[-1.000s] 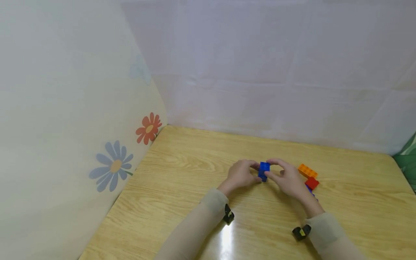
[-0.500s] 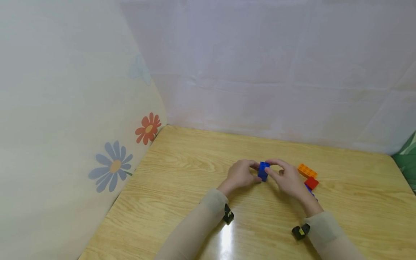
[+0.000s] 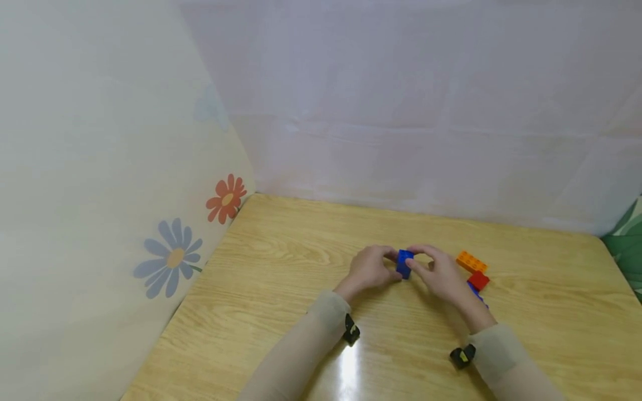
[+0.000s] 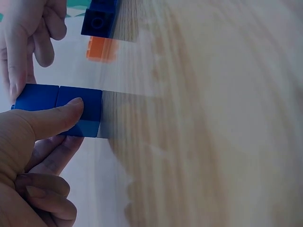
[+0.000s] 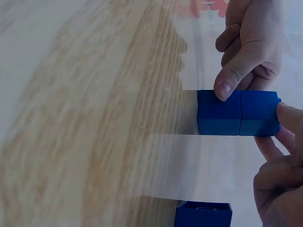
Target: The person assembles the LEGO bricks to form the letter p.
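Two stacked blue blocks (image 3: 403, 269) stand on table (image 3: 301, 239), nearer far edge than near. Left hand (image 3: 369, 268) pinches lower block (image 4: 90, 111), right hand (image 3: 441, 274) upper block (image 4: 40, 96). Toward right edge, beside right hand: orange block (image 3: 471, 262), red block (image 3: 478, 280), loose blue block (image 3: 476, 294).

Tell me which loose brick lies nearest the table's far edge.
The orange brick: in the head view it lies beyond both the red brick and the loose blue brick.

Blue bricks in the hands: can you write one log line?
left hand: pinches lower blue brick; right hand: pinches upper blue brick; orange brick: on table
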A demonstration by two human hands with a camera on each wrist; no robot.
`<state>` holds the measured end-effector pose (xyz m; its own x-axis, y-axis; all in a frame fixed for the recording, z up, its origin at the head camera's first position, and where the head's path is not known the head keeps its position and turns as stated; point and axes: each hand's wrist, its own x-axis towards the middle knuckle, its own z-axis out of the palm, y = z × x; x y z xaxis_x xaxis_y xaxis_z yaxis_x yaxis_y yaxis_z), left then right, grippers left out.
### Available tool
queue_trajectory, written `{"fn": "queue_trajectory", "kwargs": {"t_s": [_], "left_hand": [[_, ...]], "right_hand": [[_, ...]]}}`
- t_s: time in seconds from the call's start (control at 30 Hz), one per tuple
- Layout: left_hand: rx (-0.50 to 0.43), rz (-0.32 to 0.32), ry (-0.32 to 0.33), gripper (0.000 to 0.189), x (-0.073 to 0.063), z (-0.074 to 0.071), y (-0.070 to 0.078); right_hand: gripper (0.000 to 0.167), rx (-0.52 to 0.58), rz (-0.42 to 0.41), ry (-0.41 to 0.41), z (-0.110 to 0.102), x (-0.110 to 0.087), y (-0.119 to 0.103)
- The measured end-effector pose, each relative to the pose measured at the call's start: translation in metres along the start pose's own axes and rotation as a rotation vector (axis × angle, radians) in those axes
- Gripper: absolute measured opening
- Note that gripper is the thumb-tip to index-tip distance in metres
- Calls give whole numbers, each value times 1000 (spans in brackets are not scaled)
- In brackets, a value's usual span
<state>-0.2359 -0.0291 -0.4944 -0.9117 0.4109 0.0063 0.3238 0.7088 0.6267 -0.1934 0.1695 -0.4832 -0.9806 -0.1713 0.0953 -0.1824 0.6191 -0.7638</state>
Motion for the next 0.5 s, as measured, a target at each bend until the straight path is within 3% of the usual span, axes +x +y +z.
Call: {"fn": "queue_trajectory", "kwargs": {"t_s": [0.5], "left_hand": [[10,20,-7,39,0,-1,1]], "right_hand": [[42,-32,-26,14,1,-2,-1]]}}
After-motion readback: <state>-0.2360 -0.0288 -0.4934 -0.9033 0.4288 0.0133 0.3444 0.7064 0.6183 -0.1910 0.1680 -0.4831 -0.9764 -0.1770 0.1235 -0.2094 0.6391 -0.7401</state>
